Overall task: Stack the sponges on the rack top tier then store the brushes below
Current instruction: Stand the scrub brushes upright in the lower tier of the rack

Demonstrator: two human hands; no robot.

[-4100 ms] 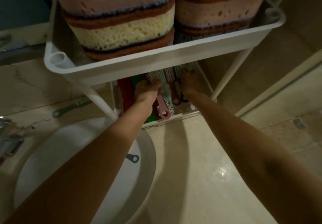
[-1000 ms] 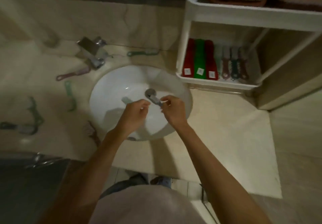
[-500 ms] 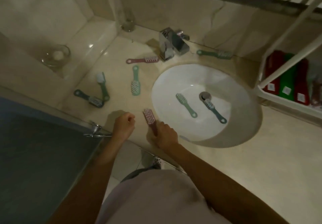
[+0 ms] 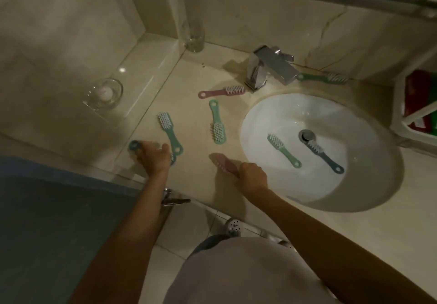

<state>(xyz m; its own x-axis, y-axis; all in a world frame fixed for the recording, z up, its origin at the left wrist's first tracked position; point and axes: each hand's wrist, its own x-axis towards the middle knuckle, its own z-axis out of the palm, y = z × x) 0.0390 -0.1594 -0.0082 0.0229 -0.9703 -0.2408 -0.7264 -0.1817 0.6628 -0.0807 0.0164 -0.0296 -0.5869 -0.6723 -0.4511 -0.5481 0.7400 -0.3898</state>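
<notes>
Nothing here is legible: no words, brand or number. A small white label [image 4: 420, 123] sits on the red pack [image 4: 415, 95] in the rack [image 4: 399, 114], too blurred to read.

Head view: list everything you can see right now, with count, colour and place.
Pink counter brush: 1, pink, left of the tap.
Green counter brushes: 3, green, two mid-counter, one behind the tap.
Basin brushes: 2, one green, one dark teal, inside the sink.
Held brush: 1, pink, near the counter's front edge.
Dark blue brush: 1, counter's left front.
Sink: 1, white, in the counter.
Tap: 1, chrome, behind the sink.
Tumbler: 1, clear, back corner.
Glass dish: 1, clear, left ledge.
Rack: 1, white, right edge, holding red and green packs.
Left hand: curled over the dark blue brush.
Right hand: grips the held brush's handle.
</notes>
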